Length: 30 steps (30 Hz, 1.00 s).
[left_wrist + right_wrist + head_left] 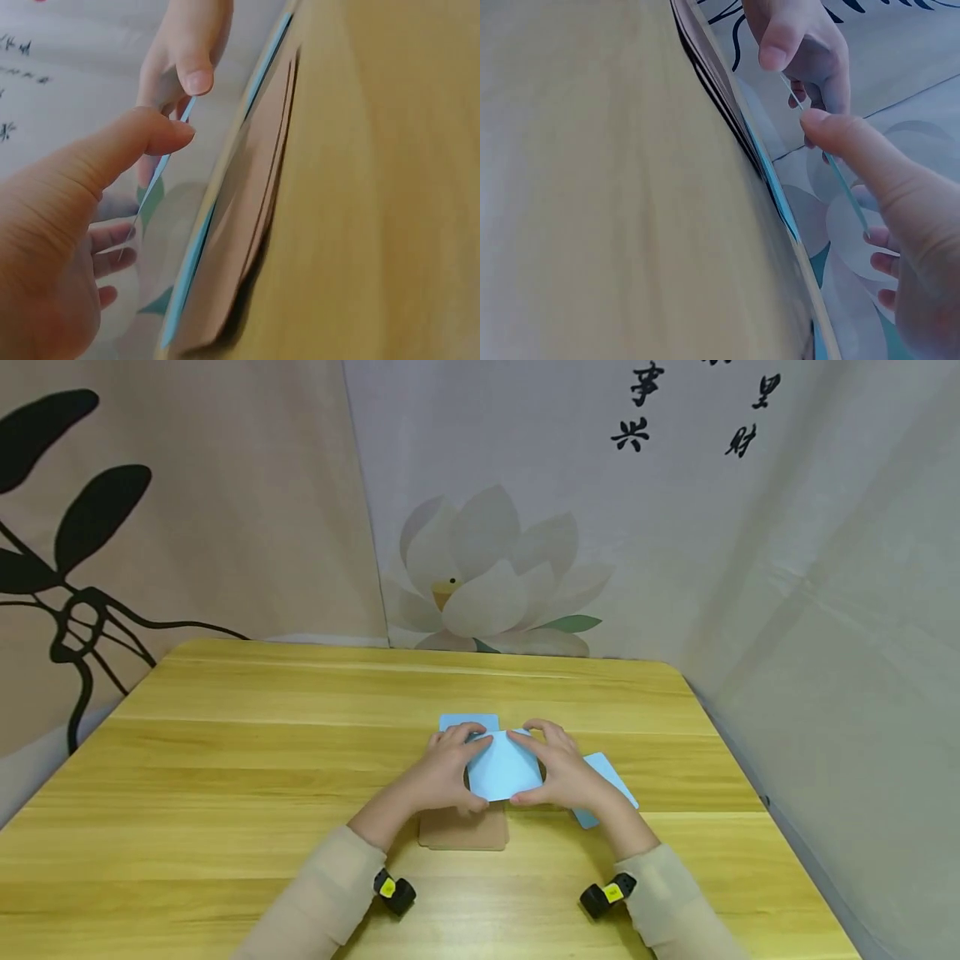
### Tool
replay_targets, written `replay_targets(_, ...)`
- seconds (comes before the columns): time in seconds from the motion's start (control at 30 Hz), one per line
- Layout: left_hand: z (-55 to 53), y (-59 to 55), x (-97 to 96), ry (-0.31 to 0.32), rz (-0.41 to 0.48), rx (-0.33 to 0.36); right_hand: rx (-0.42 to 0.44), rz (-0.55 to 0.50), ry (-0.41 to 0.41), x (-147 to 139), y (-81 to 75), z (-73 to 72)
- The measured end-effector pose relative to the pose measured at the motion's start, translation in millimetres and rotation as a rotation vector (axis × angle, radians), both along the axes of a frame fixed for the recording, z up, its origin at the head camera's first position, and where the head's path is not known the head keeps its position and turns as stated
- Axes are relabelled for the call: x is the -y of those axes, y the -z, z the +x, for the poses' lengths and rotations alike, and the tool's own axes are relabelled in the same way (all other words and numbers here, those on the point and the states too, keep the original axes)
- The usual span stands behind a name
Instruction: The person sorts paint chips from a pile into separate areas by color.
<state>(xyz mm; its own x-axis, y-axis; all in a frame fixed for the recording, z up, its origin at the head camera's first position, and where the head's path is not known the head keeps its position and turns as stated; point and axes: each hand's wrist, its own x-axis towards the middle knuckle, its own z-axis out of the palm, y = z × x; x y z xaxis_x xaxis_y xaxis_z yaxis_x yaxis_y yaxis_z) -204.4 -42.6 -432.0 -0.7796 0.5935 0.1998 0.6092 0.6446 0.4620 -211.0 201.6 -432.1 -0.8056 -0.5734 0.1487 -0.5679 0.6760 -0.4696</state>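
A thin blue card (504, 768) is held up over the table between both hands. My left hand (447, 770) pinches its left edge, and my right hand (561, 770) pinches the right one. Seen from the left wrist, the card (157, 176) is nearly edge-on, with the thumb on one side and fingers on the other. The right wrist view gives a similar edge-on look at the card (845, 184). Beneath the hands lies a small stack of brown cards (462, 831), partly hidden. Another blue card (468, 721) lies flat just beyond the hands.
A further blue card (611, 777) lies slanted on the table, partly covered by the right forearm. The wooden table (225, 793) reaches back to a curtain (285, 510) printed with plants and characters. Each wrist carries a small black camera (395, 893).
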Motion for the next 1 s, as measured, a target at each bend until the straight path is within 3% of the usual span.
replay_targets(0.43, -31.4, 6.6, 29.6, -0.003, 0.021, 0.039, 0.02, 0.0, 0.041, 30.7, 6.3, -26.3)
replay_targets(0.77, -54.2, 21.0, 47.4, -0.014, 0.084, 0.147, 0.077, -0.007, 0.069, 48.5, 19.5, -50.2)
replay_targets(1.0, -61.6, 23.5, 51.7, -0.018, 0.103, 0.213, 0.118, -0.001, 0.084, 53.1, 29.0, -59.3)
